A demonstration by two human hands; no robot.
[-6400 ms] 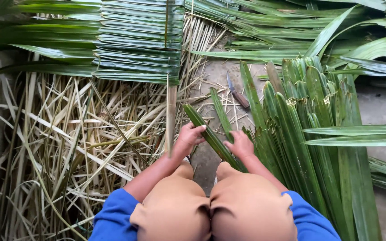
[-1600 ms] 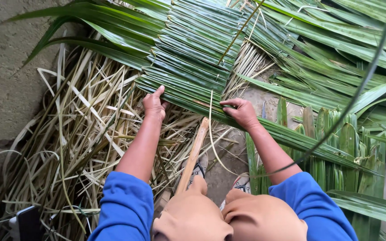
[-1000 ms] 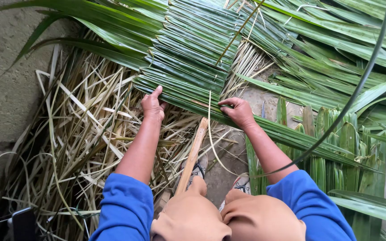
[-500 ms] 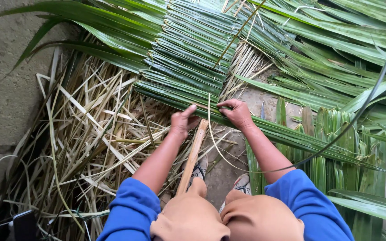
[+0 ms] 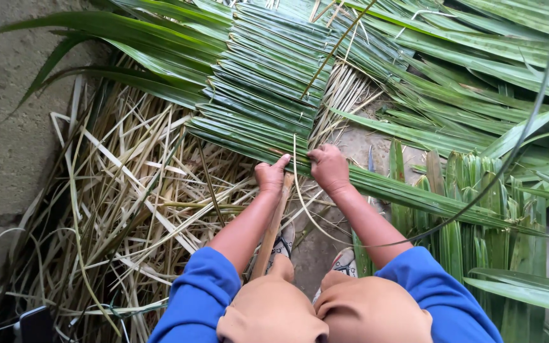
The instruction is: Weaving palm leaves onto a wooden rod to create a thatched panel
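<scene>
L hand (image 5: 271, 176) just slid in beside R hand (image 5: 329, 168); both sets of fingers now pinching the woven green palm-leaf mat (image 5: 268, 89) edge.

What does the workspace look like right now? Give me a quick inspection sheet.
Surface: bare concrete ground.
Job's things: folded green palm leaves stacked along a wooden stick; thin leaf rib between the hands.
Clutter: dry straw-coloured strips left; loose green fronds right.
Hands: left hand and right hand pressing the lowest leaf.
Cables: nothing seen.
Surroundings: dark device bottom left.
</scene>
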